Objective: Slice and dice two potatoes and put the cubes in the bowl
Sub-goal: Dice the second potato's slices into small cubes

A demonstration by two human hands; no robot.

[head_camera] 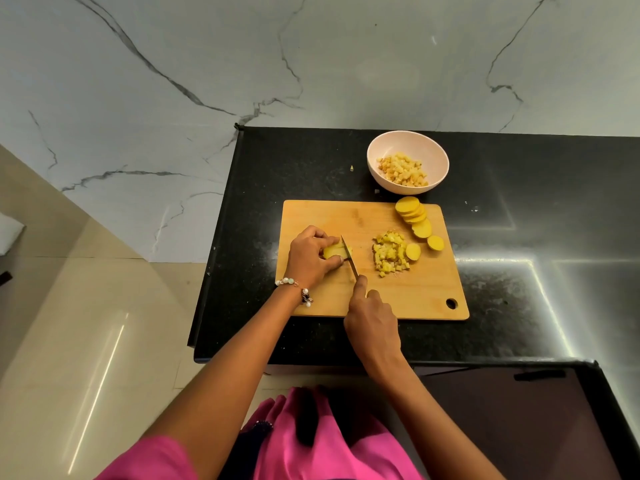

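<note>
Stack of potato slices (337, 251) is sitting on the left-middle of the cutting board (374, 292), being pinned by the left hand (311, 256), whose fingers (334, 262) are curling over it and pinching it from both sides. The knife (349, 259) blade is coming down through the stack's right end, just beside the fingertips. The right hand (372, 318) is wrapping the handle fully, index finger stretching along the spine. Diced cubes (389, 254) are piling up mid-board; round slices (415, 218) are fanning along the right edge, a few loose ones touching the pile. Bowl (408, 167) is standing on the dark surface (519, 237) just behind the board, already holding cubes.

Handling judgement: raw potato is looking firm and stiff but wet-cut, so probably slippery, and stacked slices are likely to slide apart. Best hold is low on the stack's sides, fingertips tucked back from the blade. Cubes are light and loose, so scooping is suiting them better than pinching. Task appears past halfway.
</note>
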